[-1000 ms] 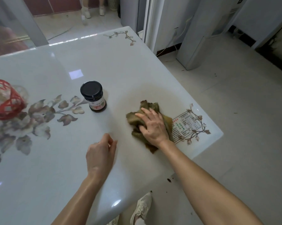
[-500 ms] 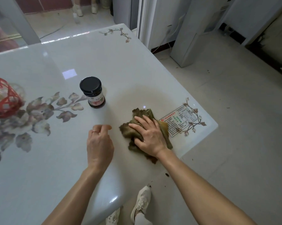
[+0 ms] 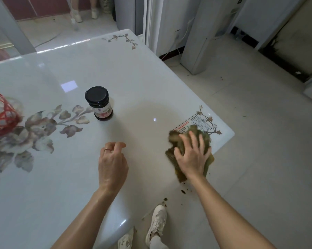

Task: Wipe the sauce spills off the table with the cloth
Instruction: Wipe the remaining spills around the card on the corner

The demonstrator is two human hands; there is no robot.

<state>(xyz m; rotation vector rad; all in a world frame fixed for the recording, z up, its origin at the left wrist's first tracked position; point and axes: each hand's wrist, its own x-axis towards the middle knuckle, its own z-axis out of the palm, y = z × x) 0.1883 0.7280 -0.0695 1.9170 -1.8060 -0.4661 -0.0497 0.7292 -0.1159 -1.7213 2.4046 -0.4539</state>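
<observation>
From the head camera, a glossy white table (image 3: 133, 69) with a grey-brown flower print (image 3: 43, 126) fills the left and middle of the view, its near right corner jutting over a pale tiled floor (image 3: 259, 159).

The cloth (image 3: 173, 139), a crumpled olive-brown rag, lies at that near right corner. Its far edge overlaps a printed label (image 3: 199, 123) stuck to the table, and its near edge reaches the table's rim and seems to lap over it. The right hand (image 3: 191, 155) lies palm down on top of the cloth, its fingers (image 3: 193, 139) straight, spread apart and pointing to the far side, pressing the rag flat against the surface.

The left hand (image 3: 112, 164) is over the table to the left of the cloth, well apart from it. Its fingers (image 3: 119, 145) are loosely curled and hold nothing, and a ring (image 3: 107, 149) shows on one of them. Whether this hand touches the surface I cannot tell.

A dark jar (image 3: 99, 103) with a black lid stands upright farther in, beyond the left hand. Between the jar and the cloth the surface carries a faint tan tint (image 3: 151, 112); smear or reflection, I cannot tell. A red wire basket (image 3: 2, 114) sits at the left edge.

Dark specks (image 3: 183, 191) dot the floor below the cloth, and a pale shoe (image 3: 157, 223) stands just beside the table's near rim.
</observation>
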